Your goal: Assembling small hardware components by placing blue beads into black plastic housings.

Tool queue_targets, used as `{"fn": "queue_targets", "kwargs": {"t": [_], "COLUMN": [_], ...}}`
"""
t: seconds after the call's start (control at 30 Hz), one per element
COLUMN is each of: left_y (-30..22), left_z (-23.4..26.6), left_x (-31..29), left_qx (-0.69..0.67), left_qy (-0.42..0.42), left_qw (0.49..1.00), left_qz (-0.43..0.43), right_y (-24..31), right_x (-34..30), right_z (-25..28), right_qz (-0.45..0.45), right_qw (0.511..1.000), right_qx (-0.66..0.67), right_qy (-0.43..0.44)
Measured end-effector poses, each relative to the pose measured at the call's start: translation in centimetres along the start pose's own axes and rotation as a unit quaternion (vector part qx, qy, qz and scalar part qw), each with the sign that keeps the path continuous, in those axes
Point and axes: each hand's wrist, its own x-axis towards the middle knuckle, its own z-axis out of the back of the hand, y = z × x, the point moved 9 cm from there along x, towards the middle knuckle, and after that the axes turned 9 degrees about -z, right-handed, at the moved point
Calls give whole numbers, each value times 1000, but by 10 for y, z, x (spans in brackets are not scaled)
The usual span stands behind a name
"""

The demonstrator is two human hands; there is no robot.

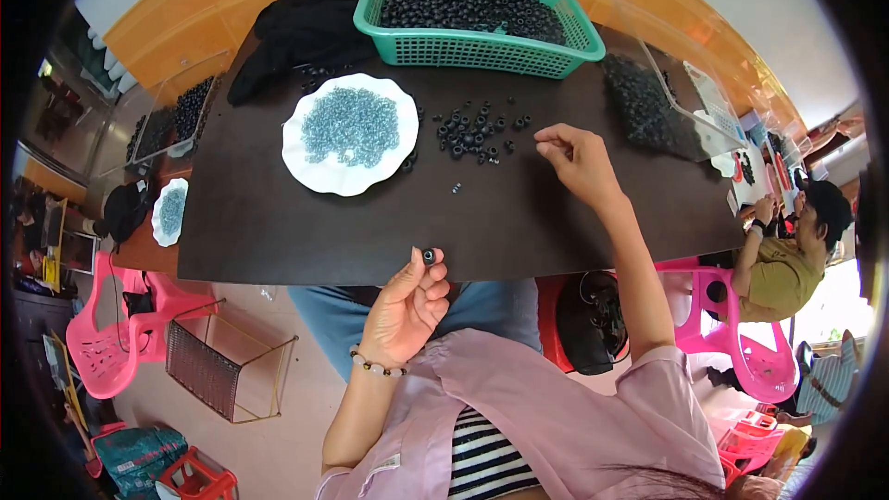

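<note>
My left hand (407,306), with a beaded bracelet at the wrist, pinches a small black bead-like piece (429,257) between thumb and fingertips at the table's near edge. The piece is round, with a hole facing up. Over the table to the right, my right hand (581,159) has its fingers drawn together; whether anything tiny is between the tips cannot be made out. Left of it lies a loose pile of similar black pieces (472,132). A white wavy-edged plate (347,187) holds many small see-through bluish pieces (352,125). Two or so tiny bits (456,188) lie nearer me.
A green plastic basket (482,57) of black pieces stands at the back, beside a black cloth (301,28). See-through bins with black pieces (648,106) stand at both ends of the dark table (278,236). Another person (787,259) sits at the right, near pink chairs (764,366).
</note>
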Motion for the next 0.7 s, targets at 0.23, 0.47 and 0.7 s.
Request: {"fn": "queue_targets", "kwargs": {"t": [0.23,0.47,0.7], "left_y": [0,1,1], "left_z": [1,2,0], "left_x": [1,3,2], "left_qx": [-9,-2,0], "left_qy": [7,7,11], "left_qw": [1000,1000,1000], "left_qz": [0,7,4], "right_y": [11,23,21], "right_x": [8,6,8], "right_z": [-13,-30,-29], "right_qz": [37,71,83], "right_qw": [999,995,994], "right_qx": [-12,-68,-64], "right_qy": [19,12,-2]}}
